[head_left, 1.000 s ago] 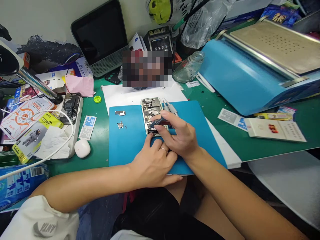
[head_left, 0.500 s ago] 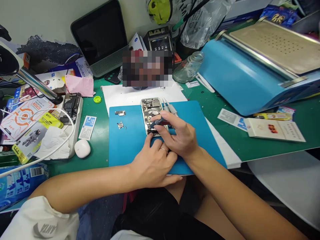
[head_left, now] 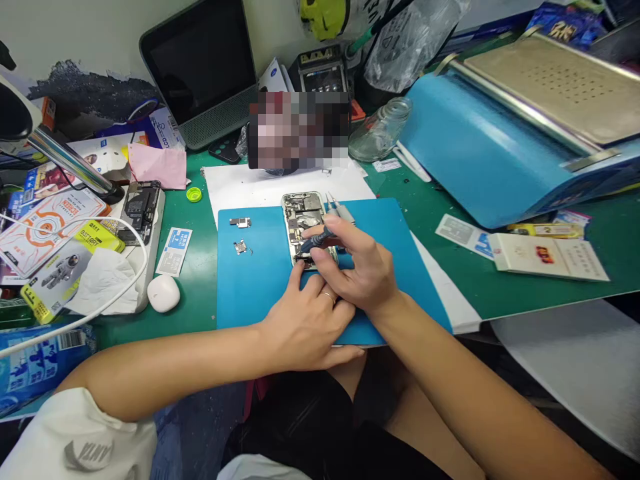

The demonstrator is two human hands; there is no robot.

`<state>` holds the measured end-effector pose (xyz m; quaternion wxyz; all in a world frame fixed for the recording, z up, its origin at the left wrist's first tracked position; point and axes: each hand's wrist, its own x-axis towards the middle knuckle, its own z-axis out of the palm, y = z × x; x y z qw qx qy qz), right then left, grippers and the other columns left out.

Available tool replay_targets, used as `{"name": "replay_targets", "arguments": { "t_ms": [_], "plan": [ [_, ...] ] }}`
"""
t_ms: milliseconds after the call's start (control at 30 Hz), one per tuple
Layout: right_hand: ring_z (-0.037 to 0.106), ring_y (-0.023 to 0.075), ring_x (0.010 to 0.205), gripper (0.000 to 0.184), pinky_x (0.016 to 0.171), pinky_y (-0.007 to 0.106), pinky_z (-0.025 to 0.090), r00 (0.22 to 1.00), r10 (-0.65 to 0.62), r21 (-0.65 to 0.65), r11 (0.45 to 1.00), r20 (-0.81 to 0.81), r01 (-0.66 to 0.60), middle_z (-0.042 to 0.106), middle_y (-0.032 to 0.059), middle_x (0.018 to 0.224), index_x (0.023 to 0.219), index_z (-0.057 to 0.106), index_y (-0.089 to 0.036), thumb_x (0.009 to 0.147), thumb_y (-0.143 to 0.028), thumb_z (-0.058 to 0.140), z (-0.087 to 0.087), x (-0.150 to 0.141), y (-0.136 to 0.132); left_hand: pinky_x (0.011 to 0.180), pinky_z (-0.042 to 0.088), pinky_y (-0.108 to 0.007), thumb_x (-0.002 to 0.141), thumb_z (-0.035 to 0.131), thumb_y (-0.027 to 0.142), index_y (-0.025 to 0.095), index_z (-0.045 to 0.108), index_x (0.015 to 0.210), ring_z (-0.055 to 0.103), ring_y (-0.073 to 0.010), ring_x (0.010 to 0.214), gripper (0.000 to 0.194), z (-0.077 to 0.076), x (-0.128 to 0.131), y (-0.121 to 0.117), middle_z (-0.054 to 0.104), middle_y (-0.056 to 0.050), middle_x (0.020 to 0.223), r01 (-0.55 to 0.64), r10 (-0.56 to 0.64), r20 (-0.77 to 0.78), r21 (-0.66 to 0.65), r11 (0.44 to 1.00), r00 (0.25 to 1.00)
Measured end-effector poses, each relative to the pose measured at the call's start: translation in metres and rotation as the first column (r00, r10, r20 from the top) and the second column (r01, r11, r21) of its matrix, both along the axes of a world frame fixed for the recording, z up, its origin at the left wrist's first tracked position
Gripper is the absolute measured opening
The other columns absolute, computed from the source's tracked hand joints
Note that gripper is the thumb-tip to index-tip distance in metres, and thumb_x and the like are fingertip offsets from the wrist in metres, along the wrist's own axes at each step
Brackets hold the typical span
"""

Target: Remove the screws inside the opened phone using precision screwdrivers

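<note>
An opened phone (head_left: 303,207), its inner parts bare, lies upright on a blue mat (head_left: 250,293). My right hand (head_left: 357,260) pinches a small dark screwdriver (head_left: 316,241), slanted with its tip at the phone's lower left. Resting below the phone, my left hand (head_left: 310,323) touches its bottom edge with the index fingertip. That hand's thumb is stretched out and its other fingers lie bent beneath my right hand. Grey tweezers (head_left: 341,211) lie just right of the phone, partly covered by my right hand. Small metal phone parts (head_left: 241,247) sit on the mat to the left.
Left of the mat are a white earbud case (head_left: 163,294), a card (head_left: 174,252) and another opened phone (head_left: 140,207) on a white block. Behind stand a tablet-like screen (head_left: 200,63) and a glass jar (head_left: 380,133). A white box (head_left: 547,257) lies at right.
The screwdriver's handle has tipped slightly and its tip shows a little more at the phone's lower left. My left hand keeps its place; the whole view has shifted slightly.
</note>
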<state>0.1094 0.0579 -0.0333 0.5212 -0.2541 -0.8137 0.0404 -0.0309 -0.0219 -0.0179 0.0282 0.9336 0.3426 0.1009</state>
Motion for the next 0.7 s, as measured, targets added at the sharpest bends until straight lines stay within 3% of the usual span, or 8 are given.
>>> {"name": "replay_targets", "arguments": {
  "t_ms": [133,300,567,700],
  "plan": [
    [0.077,0.0215,0.092,0.067,0.076,0.032,0.068,1.0,-0.019,-0.016,1.0,0.008,0.02,0.075,0.0081,0.116,0.152,0.036,-0.027,0.092,-0.011,0.061,-0.0005,0.0002,-0.0005,0.113,0.03,-0.069,0.093,0.054,0.065,0.007,0.058,0.128,0.05,-0.0445,0.13,0.068,0.0004,-0.0003,0.0004,0.063,-0.024,0.127,0.008,-0.008,0.0,0.008,1.0,1.0],
    [0.077,0.0224,0.088,0.073,0.075,0.034,0.068,0.999,-0.03,0.007,1.0,0.011,0.03,0.075,0.009,0.117,0.154,0.036,-0.028,0.089,-0.012,0.067,-0.0025,0.0012,0.0009,0.114,0.031,-0.067,0.093,0.054,0.066,0.01,0.064,0.114,0.054,-0.0419,0.124,0.06,0.0011,-0.0004,0.0008,0.066,-0.021,0.117,-0.005,0.005,-0.014,0.007,1.0,1.0],
    [0.077,0.0241,0.092,0.077,0.075,0.035,0.068,1.0,-0.019,-0.016,1.0,0.006,0.019,0.074,0.0098,0.12,0.155,0.034,-0.028,0.088,-0.008,0.065,-0.0017,0.001,0.0,0.114,0.03,-0.068,0.093,0.055,0.065,0.008,0.06,0.124,0.05,-0.0438,0.13,0.065,0.0005,-0.0002,0.0004,0.063,-0.024,0.125,0.006,-0.006,-0.008,0.006,1.0,1.0],
    [0.077,0.0228,0.094,0.077,0.076,0.034,0.068,1.0,-0.016,-0.058,0.998,0.0,0.016,0.073,0.0076,0.12,0.155,0.033,-0.031,0.089,-0.007,0.064,-0.0015,0.0006,-0.0008,0.115,0.028,-0.067,0.093,0.055,0.065,0.01,0.062,0.117,0.051,-0.0423,0.128,0.061,0.0014,-0.0002,0.0007,0.064,-0.024,0.124,-0.002,0.002,-0.017,-0.008,1.0,1.0]
  ]
}}
